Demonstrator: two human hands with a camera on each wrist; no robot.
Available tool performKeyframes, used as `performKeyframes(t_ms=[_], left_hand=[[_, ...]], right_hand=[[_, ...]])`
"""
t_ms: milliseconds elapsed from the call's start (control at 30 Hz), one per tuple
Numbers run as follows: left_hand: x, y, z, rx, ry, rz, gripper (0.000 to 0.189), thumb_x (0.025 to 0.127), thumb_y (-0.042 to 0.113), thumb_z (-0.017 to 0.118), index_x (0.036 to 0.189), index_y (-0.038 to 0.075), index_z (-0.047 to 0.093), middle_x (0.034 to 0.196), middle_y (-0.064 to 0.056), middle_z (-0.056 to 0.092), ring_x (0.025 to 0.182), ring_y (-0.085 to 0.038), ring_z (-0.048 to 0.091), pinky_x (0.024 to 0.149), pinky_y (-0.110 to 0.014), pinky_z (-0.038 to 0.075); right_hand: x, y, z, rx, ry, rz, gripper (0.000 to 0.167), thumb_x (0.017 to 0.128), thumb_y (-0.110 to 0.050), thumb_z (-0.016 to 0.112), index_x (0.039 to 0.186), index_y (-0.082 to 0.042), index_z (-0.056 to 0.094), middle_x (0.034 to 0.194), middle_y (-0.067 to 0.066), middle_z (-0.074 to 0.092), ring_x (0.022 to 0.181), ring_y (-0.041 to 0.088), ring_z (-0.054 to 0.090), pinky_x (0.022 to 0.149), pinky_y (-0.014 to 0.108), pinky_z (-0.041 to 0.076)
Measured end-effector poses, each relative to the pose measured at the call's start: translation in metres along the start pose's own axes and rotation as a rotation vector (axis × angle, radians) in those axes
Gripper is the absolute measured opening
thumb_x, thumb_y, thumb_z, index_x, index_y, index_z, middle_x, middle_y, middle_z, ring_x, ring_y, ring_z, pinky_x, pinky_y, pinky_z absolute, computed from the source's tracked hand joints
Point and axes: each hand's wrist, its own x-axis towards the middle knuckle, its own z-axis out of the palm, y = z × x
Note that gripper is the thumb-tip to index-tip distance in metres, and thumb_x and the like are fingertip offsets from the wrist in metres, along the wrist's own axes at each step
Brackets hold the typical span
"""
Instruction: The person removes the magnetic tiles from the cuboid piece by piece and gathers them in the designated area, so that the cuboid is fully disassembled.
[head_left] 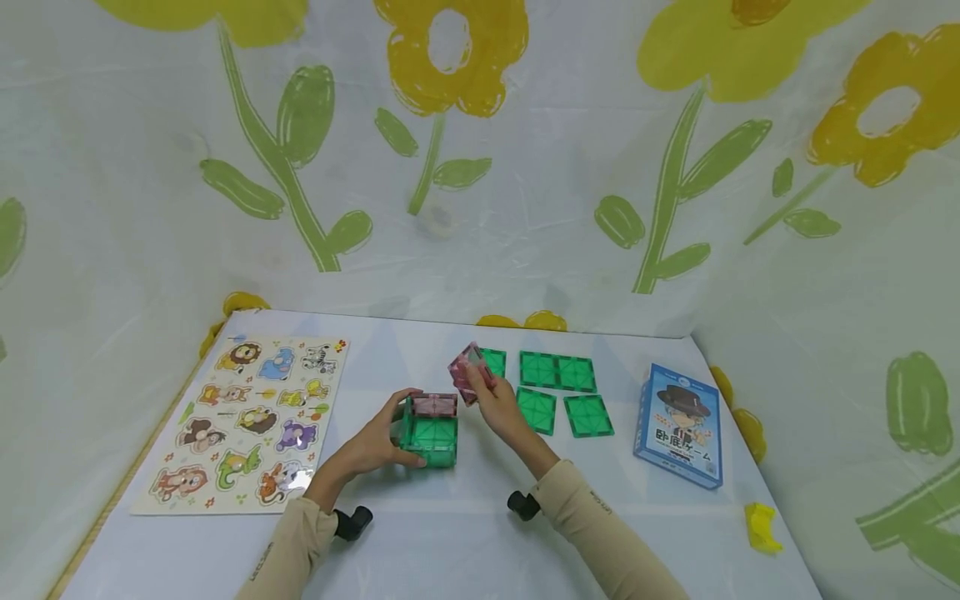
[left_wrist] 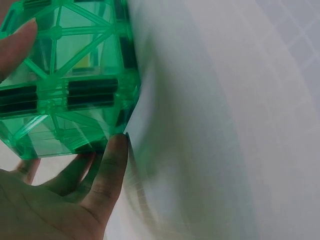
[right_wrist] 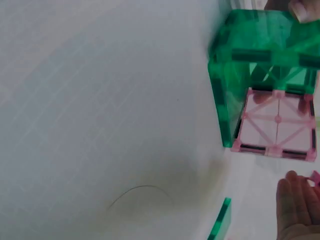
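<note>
The left hand point(head_left: 373, 437), thumb and fingers curved round the mostly green translucent plastic box point(head_left: 436, 437), should brace it while the right hand point(head_left: 501, 407), pinching perhaps two pink translucent plastic squares point(head_left: 460, 374) just beside it, lines edges up.

see-through green box point(head_left: 437, 437) of edge-joined square tiles, diagonal ribs across its panels, a clear pink square point(head_left: 435, 406) set along its far side, ribbed the same way, a loose pink piece point(head_left: 459, 380) held up tilted, just beyond the box's right corner, partly hidden
</note>
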Motion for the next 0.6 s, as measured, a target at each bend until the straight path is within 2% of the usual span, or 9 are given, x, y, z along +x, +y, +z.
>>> performKeyframes(t_ms=[33, 100, 167, 233, 333, 500, 600], left_hand=[[0.000, 0.000, 0.000, -0.001, -0.002, 0.002, 0.113, 0.068, 0.014, 0.091, 0.157, 0.023, 0.021, 0.162, -0.029, 0.024, 0.149, -0.054, 0.021, 0.114, -0.076, 0.023], [-0.001, 0.000, -0.001, 0.003, -0.004, 0.003, 0.114, 0.068, 0.014, 0.091, 0.157, 0.024, 0.021, 0.163, -0.028, 0.023, 0.150, -0.054, 0.020, 0.114, -0.077, 0.023], [-0.001, 0.001, -0.001, 0.006, -0.006, 0.000, 0.114, 0.067, 0.014, 0.092, 0.157, 0.025, 0.022, 0.164, -0.027, 0.021, 0.151, -0.054, 0.018, 0.114, -0.076, 0.024], [-0.001, 0.002, -0.001, 0.011, -0.007, 0.001, 0.114, 0.067, 0.013, 0.092, 0.157, 0.025, 0.023, 0.164, -0.026, 0.021, 0.151, -0.054, 0.017, 0.114, -0.075, 0.026], [-0.001, 0.003, -0.001, 0.011, -0.012, 0.005, 0.114, 0.066, 0.013, 0.092, 0.156, 0.024, 0.024, 0.163, -0.025, 0.024, 0.150, -0.054, 0.018, 0.114, -0.074, 0.028], [-0.003, 0.003, -0.001, 0.022, -0.019, -0.019, 0.114, 0.067, 0.015, 0.093, 0.156, 0.024, 0.023, 0.163, -0.023, 0.025, 0.151, -0.052, 0.020, 0.115, -0.074, 0.025], [-0.006, 0.002, 0.000, 0.033, -0.016, -0.036, 0.114, 0.066, 0.017, 0.093, 0.156, 0.025, 0.023, 0.164, -0.022, 0.023, 0.151, -0.052, 0.018, 0.116, -0.075, 0.021]], right_hand=[[0.001, 0.003, -0.002, 0.018, 0.010, 0.014, 0.053, 0.103, -0.049, 0.049, 0.110, 0.000, 0.068, 0.087, 0.012, 0.068, 0.073, 0.014, 0.055, 0.062, 0.025, 0.049], [0.003, 0.008, -0.005, 0.056, 0.009, 0.036, 0.049, 0.103, -0.044, 0.053, 0.111, 0.001, 0.069, 0.098, 0.017, 0.075, 0.081, 0.017, 0.067, 0.070, 0.026, 0.059], [0.004, 0.013, -0.009, 0.082, 0.008, 0.067, 0.045, 0.102, -0.040, 0.057, 0.113, 0.001, 0.070, 0.105, 0.020, 0.076, 0.085, 0.017, 0.073, 0.073, 0.027, 0.062], [0.003, 0.016, -0.013, 0.071, 0.000, 0.108, 0.041, 0.100, -0.038, 0.061, 0.114, -0.001, 0.070, 0.103, 0.018, 0.077, 0.083, 0.015, 0.074, 0.069, 0.022, 0.061], [0.002, 0.019, -0.019, 0.013, -0.012, 0.144, 0.036, 0.098, -0.035, 0.065, 0.114, -0.003, 0.071, 0.101, 0.014, 0.077, 0.077, 0.011, 0.071, 0.068, 0.022, 0.060], [0.002, 0.021, -0.025, -0.083, -0.024, 0.152, 0.029, 0.094, -0.029, 0.072, 0.111, -0.006, 0.072, 0.100, 0.012, 0.077, 0.076, 0.012, 0.072, 0.071, 0.026, 0.060], [0.003, 0.024, -0.026, -0.170, -0.010, 0.151, 0.031, 0.090, -0.030, 0.076, 0.111, -0.008, 0.072, 0.095, 0.010, 0.074, 0.076, 0.014, 0.067, 0.068, 0.025, 0.058]])
